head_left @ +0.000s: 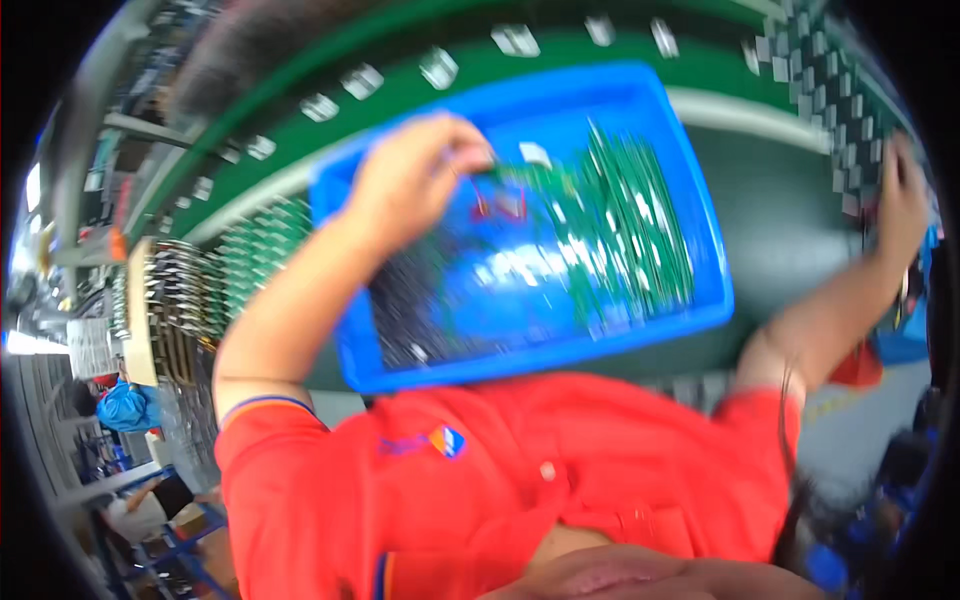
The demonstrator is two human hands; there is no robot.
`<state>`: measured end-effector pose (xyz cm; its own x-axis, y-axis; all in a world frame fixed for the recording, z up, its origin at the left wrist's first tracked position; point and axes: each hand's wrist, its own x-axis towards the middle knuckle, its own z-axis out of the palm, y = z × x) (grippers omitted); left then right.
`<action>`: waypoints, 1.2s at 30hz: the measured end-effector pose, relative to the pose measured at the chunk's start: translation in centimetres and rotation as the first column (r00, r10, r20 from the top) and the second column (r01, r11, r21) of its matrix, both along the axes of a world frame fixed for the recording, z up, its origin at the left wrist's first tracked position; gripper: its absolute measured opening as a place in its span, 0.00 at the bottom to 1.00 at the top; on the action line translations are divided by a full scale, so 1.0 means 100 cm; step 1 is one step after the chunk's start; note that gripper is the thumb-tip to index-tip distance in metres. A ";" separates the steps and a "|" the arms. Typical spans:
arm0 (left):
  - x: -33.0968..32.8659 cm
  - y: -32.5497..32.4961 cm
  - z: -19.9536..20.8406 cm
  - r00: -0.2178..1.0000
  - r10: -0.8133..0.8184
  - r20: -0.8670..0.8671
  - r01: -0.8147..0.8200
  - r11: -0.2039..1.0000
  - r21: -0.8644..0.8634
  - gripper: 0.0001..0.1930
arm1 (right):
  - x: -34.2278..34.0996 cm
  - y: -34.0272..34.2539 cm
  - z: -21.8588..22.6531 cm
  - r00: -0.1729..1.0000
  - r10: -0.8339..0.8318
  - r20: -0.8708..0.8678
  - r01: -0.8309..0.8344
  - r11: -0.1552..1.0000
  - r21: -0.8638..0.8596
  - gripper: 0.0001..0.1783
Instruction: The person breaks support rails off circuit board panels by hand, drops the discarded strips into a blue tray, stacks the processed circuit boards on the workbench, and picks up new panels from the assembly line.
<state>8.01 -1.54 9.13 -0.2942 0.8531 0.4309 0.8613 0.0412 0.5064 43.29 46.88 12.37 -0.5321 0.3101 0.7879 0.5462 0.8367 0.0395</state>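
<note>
A blue plastic bin [715, 240] lies in front of me. On its right side, thin green circuit boards [645, 230] stand packed in a row; dark thin pieces [405, 310], too blurred to name, fill its left side. My left hand [415, 180] is over the bin's far left part, its fingers closed in a pinch at the edge of a green circuit board [540, 180]. Something small and red [500, 205] shows just under it, smeared by motion. Far to the right, my right hand [905, 205] reaches to a stack of dark boards with white blocks [835, 100]; its fingertips are blurred.
Behind the bin runs a green conveyor belt [400, 90] with several small white-and-silver parts [515, 40] spaced along it. Left of the bin stand rows of green boards [265, 240] and a rack of brown-edged boards [175, 300]. Another person [140, 515] is at the far lower left.
</note>
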 end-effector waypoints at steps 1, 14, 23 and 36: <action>-0.009 -0.003 0.015 0.996 -0.036 -0.083 0.040 0.998 0.048 0.04 | 0.018 -0.029 -0.003 0.992 -0.124 0.008 0.123 0.976 -0.178 0.17; -0.259 -0.007 0.333 0.739 0.607 -0.291 -0.398 0.743 0.539 0.19 | -0.014 -0.244 0.066 0.888 0.227 -0.399 -0.454 0.559 -0.693 0.11; -0.150 0.001 0.243 0.911 0.328 -0.250 -0.119 0.789 0.602 0.14 | -0.079 -0.300 0.003 0.428 0.065 -0.902 -0.898 0.149 -0.415 0.19; 0.000 -0.065 0.019 0.253 -0.274 0.928 -0.126 0.942 0.312 0.30 | -0.225 -0.419 -0.049 0.389 0.018 -0.921 -0.835 -0.417 -0.360 0.31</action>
<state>8.01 -8.07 11.00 -0.5951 0.7995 0.0812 -0.2733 -0.2964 0.9151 20.81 5.03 7.44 -0.7732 0.5772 0.2627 -0.5014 -0.3029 -0.8105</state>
